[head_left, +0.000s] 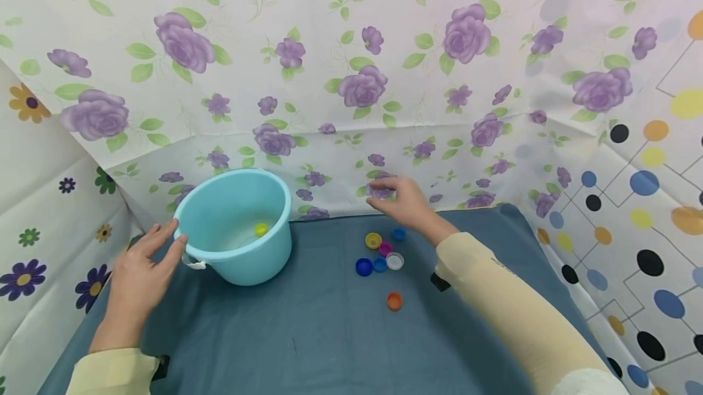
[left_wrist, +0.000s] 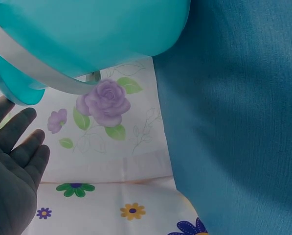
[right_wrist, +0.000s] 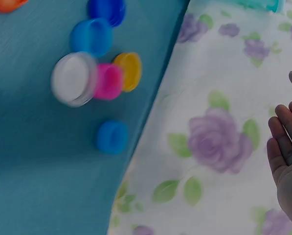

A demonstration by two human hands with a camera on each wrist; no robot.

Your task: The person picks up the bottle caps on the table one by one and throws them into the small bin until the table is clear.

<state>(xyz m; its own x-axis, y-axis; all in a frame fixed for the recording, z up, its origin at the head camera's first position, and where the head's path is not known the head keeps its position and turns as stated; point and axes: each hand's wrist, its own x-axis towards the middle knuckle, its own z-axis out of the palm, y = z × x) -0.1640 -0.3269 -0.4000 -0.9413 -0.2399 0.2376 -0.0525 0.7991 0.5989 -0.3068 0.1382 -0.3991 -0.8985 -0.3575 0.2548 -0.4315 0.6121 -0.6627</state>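
A light blue bucket with a white handle stands at the left of the cloth-covered table, and a small yellow cap lies inside it. My left hand is at the bucket's near-left rim, its fingertips touching or very close to it. Above the table's far edge, my right hand hovers with thumb and fingers apart and nothing visible between them. Below it lie small bottle caps: yellow, magenta, white, dark blue and lighter blue ones.
An orange cap lies apart, nearer the front. A dark blue-grey cloth covers the table. Flowered sheeting rises behind it, with a dotted sheet at the right and a daisy-patterned one at the left.
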